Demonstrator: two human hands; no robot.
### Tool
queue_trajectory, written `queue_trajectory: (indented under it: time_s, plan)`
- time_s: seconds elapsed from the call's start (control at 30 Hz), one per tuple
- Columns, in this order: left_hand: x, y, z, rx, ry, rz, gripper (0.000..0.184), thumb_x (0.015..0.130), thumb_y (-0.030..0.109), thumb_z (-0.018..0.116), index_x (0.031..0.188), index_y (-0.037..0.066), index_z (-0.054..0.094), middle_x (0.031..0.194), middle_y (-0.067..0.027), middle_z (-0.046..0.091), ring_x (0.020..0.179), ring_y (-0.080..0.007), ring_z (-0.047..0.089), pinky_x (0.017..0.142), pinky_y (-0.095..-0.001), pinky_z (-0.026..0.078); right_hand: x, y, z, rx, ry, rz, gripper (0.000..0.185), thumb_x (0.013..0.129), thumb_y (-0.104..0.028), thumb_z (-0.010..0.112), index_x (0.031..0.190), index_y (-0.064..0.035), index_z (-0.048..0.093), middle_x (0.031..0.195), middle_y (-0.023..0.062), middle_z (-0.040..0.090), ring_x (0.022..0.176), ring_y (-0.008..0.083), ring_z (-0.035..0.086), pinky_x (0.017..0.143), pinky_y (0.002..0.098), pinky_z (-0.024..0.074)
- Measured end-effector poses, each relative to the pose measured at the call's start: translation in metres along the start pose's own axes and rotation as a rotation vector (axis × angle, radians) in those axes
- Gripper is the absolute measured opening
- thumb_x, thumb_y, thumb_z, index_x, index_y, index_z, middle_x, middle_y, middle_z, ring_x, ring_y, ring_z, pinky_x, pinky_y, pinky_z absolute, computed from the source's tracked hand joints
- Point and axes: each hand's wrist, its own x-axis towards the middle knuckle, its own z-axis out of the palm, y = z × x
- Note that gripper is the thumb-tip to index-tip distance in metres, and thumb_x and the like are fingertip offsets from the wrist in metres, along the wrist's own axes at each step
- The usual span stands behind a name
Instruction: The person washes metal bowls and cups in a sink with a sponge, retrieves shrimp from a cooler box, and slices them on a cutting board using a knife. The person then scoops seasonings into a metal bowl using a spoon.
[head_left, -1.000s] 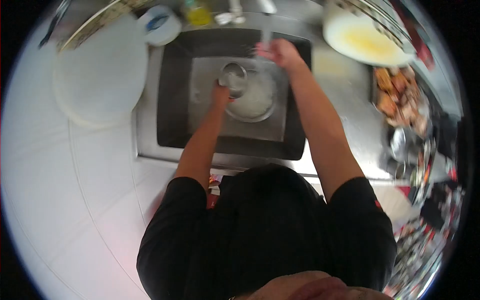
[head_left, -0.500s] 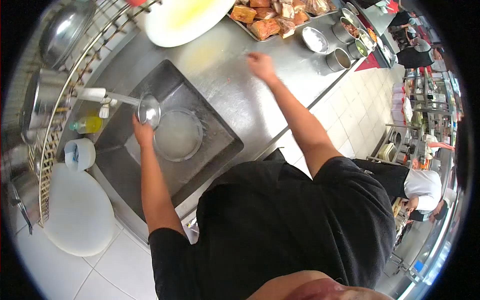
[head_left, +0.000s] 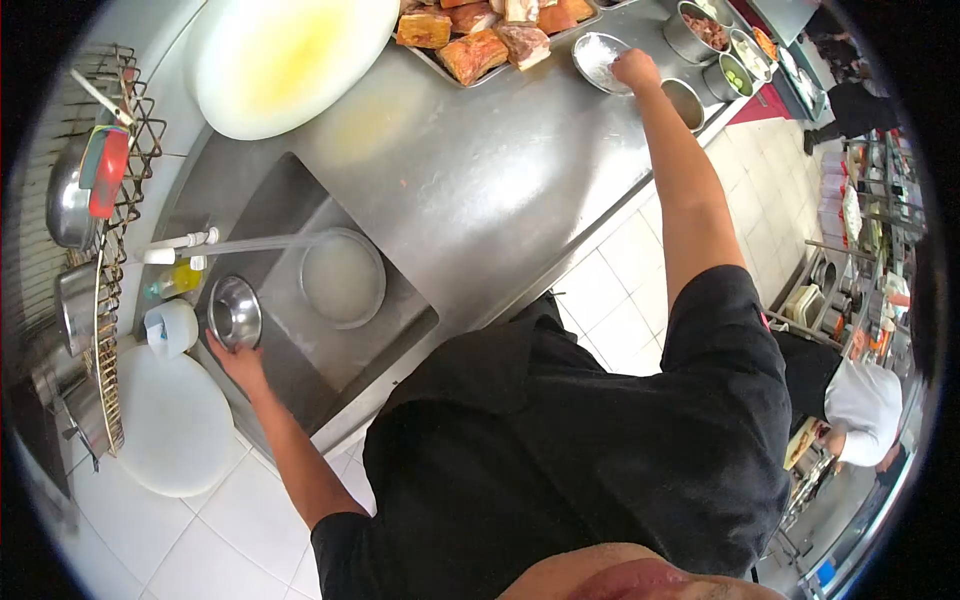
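My left hand holds a small steel bowl by its rim over the left side of the sink. In the sink stands a round container of cloudy water, and a stream from the white faucet reaches it. Far to the right, my right hand is closed at the rim of a bowl of white powder on the steel counter. Whether its fingers grip the rim or something in the bowl is hidden.
A tray of meat pieces and a large white board lie at the back. Steel pots stand at the right. A wire rack is on the left. A co-worker in white stands at far right.
The view has turned and shifted right. My right hand has moved from near the faucet across the counter to the powder bowl. My left hand has drawn the steel bowl away from the water stream.
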Motion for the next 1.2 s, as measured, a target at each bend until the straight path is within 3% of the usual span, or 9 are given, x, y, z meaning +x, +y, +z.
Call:
queue_trajectory:
  time_s: [0.13,0.3,0.53,0.63,0.73,0.77,0.87,1.07,1.2]
  plan:
    - [-0.012,0.019,-0.024,0.015,0.144,0.030,0.071,0.083,-0.005,0.041,0.149,0.015,0.024,0.146,-0.0199,0.031,0.113,-0.0373,0.053,0.059,-0.0369,0.062,0.013,-0.013,0.012,-0.090,-0.103,-0.015,0.037,0.079,-0.023,0.063,0.111,-0.0056,0.067,0.118,0.0167,0.064,0.112,0.0331,0.060,0.093,0.0419,0.0487]
    - [-0.011,0.001,-0.062,-0.173,0.243,0.037,0.057,0.087,-0.002,0.042,0.142,0.004,0.029,0.137,-0.0192,0.041,0.102,-0.0325,0.059,0.056,-0.0332,0.059,0.026,0.003,0.018,-0.077,-0.139,-0.099,0.035,0.078,-0.023,0.064,0.107,-0.0037,0.068,0.115,0.0176,0.065,0.109,0.0324,0.062,0.091,0.0419,0.0498]
    - [-0.022,0.024,-0.073,-0.288,0.306,-0.059,0.054,0.088,-0.003,0.042,0.140,0.005,0.033,0.136,-0.0187,0.042,0.099,-0.0315,0.059,0.054,-0.0330,0.058,0.005,-0.010,0.006,-0.197,-0.155,-0.194,0.036,0.075,-0.024,0.066,0.105,-0.0042,0.069,0.113,0.0177,0.065,0.106,0.0327,0.063,0.090,0.0435,0.0498]
    - [-0.020,0.033,-0.081,-0.283,0.400,-0.126,0.053,0.088,-0.003,0.043,0.140,0.004,0.033,0.135,-0.0193,0.041,0.099,-0.0317,0.059,0.054,-0.0328,0.059,0.034,0.007,0.018,0.115,-0.147,-0.215,0.032,0.079,-0.017,0.063,0.106,-0.0009,0.067,0.104,0.0182,0.069,0.099,0.0320,0.066,0.086,0.0419,0.0523]
    - [-0.001,-0.007,-0.116,-0.334,0.378,-0.096,0.052,0.087,-0.003,0.044,0.138,0.000,0.033,0.134,-0.0200,0.042,0.097,-0.0315,0.059,0.056,-0.0328,0.061,0.022,0.006,-0.005,1.091,-0.269,0.007,0.026,0.085,-0.008,0.056,0.107,0.0013,0.064,0.089,0.0157,0.069,0.090,0.0278,0.067,0.080,0.0372,0.0551]
    - [-0.009,0.015,-0.112,-0.353,0.445,-0.130,0.051,0.087,-0.003,0.045,0.137,-0.004,0.032,0.133,-0.0216,0.043,0.093,-0.0315,0.061,0.057,-0.0327,0.062,-0.006,-0.009,-0.035,1.223,-0.283,-0.013,0.026,0.089,-0.001,0.047,0.112,0.0033,0.058,0.090,0.0132,0.065,0.089,0.0233,0.066,0.080,0.0329,0.0561]
    - [-0.017,0.033,-0.119,-0.379,0.459,-0.078,0.050,0.087,-0.001,0.046,0.136,-0.005,0.033,0.130,-0.0228,0.045,0.089,-0.0323,0.062,0.057,-0.0328,0.061,-0.015,-0.011,-0.044,1.543,-0.383,-0.146,0.020,0.091,-0.010,0.060,0.109,-0.0012,0.061,0.089,0.0038,0.065,0.076,0.0123,0.063,0.073,0.0250,0.0551]
    - [0.002,0.019,-0.165,-0.282,0.447,0.013,0.048,0.088,0.000,0.045,0.135,-0.006,0.034,0.129,-0.0237,0.047,0.092,-0.0335,0.063,0.057,-0.0321,0.061,-0.052,-0.053,-0.064,1.882,-0.607,-0.394,0.023,0.095,-0.006,0.050,0.117,0.0008,0.051,0.102,0.0122,0.065,0.089,0.0195,0.067,0.078,0.0296,0.0565]
    - [-0.023,0.070,-0.158,-0.323,0.572,-0.015,0.050,0.089,0.000,0.043,0.137,-0.005,0.031,0.129,-0.0242,0.046,0.093,-0.0338,0.063,0.056,-0.0323,0.061,-0.082,-0.081,-0.075,1.956,-0.671,-0.467,0.029,0.094,-0.003,0.047,0.122,0.0046,0.049,0.114,0.0174,0.061,0.099,0.0250,0.064,0.086,0.0330,0.0549]
